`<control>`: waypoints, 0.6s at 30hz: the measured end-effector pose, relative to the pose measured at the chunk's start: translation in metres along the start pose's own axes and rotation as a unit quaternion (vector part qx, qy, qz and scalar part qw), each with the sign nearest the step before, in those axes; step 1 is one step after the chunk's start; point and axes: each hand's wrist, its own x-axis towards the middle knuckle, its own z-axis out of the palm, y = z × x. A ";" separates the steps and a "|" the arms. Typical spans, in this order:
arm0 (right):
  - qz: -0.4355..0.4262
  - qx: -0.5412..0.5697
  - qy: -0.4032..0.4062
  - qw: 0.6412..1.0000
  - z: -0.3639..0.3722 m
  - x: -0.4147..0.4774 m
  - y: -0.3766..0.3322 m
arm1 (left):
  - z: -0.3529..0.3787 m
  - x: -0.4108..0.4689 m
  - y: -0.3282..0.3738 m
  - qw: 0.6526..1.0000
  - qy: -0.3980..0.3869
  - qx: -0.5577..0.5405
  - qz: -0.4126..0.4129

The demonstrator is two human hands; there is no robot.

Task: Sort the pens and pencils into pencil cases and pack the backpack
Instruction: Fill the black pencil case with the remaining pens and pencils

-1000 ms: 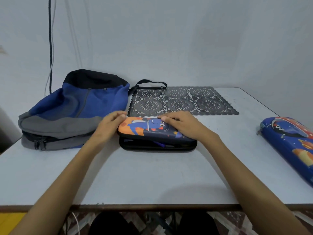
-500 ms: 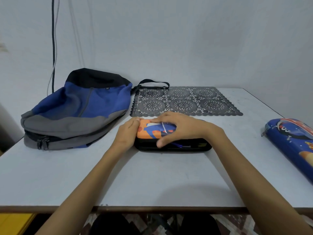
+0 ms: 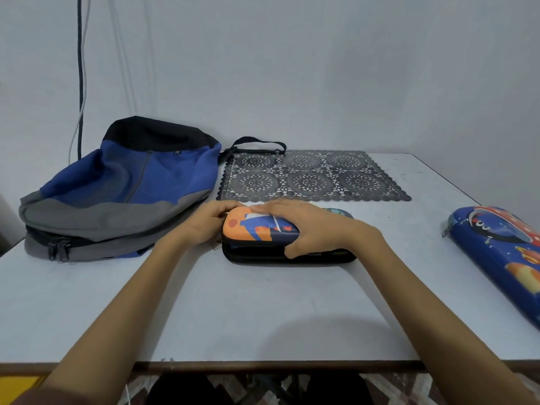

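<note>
One pencil case [image 3: 258,230] gripped: left hand [image 3: 204,223], right hand [image 3: 311,226].

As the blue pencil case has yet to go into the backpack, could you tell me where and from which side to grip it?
Grip the blue pencil case across its narrow width near mid-length, from above, with the right hand, now on the orange pencil case. It lies flat, long and rounded, alone by the table's right edge, so a top grasp probably spans it.

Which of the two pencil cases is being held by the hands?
The orange case in the middle: the left hand and right hand both grip it. The blue case at the right lies untouched.
</note>
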 end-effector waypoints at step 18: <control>0.058 0.082 0.061 0.993 0.001 -0.008 -0.005 | -0.004 -0.024 -0.009 0.968 0.146 0.188 0.084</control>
